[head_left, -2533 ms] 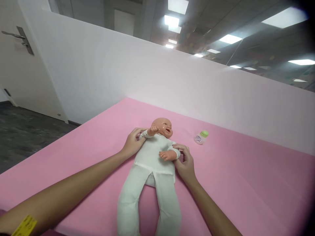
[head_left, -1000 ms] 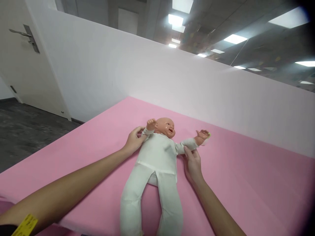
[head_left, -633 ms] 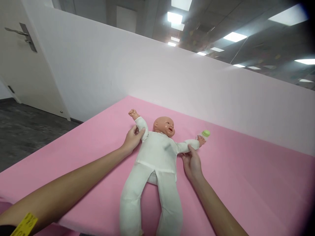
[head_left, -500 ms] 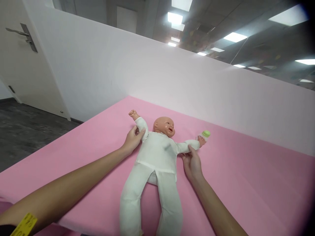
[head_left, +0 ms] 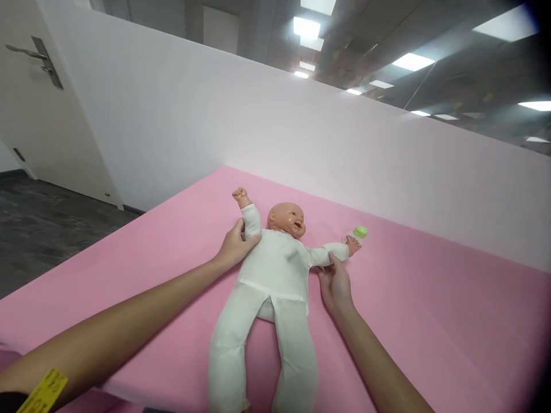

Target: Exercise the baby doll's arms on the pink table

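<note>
doll (head_left: pixel 275 275) feet cut off; bottle (head_left: pixel 355 234) partly hidden

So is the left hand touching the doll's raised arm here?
Touching. In the head view the left hand wraps the doll at its raised sleeve, thumb against the white fabric with no gap showing.

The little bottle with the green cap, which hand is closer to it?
The right hand. It holds the doll's outstretched arm, whose end lies just beside the bottle. The left hand grips the doll's other arm, on the far side of its head.
</note>
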Motion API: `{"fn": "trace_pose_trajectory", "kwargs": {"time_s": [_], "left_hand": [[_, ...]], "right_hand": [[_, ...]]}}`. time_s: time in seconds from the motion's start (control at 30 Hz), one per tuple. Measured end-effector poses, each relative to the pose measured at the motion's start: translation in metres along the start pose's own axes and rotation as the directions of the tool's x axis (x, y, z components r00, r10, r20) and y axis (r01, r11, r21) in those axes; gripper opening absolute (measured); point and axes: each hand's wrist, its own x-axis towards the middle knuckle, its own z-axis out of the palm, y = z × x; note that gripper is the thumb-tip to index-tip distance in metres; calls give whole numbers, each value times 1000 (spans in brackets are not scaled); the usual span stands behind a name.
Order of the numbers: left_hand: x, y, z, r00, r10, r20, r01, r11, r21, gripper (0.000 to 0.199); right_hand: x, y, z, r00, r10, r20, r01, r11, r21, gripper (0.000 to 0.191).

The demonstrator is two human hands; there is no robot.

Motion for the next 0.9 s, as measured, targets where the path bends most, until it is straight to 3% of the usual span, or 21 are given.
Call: {"fn": "trace_pose_trajectory", "kwargs": {"time_s": [0.43,0.9], "left_hand": [[-3,6,1,997,64,32,-64,998,-21,39],[-4,7,1,997,60,42,-59,998,-13,39]], "right_hand": [[-3,0,-1,999,-23,30,25,998,-66,29],[-8,-5,4,999,31,-36,-33,999,-41,32]]}}
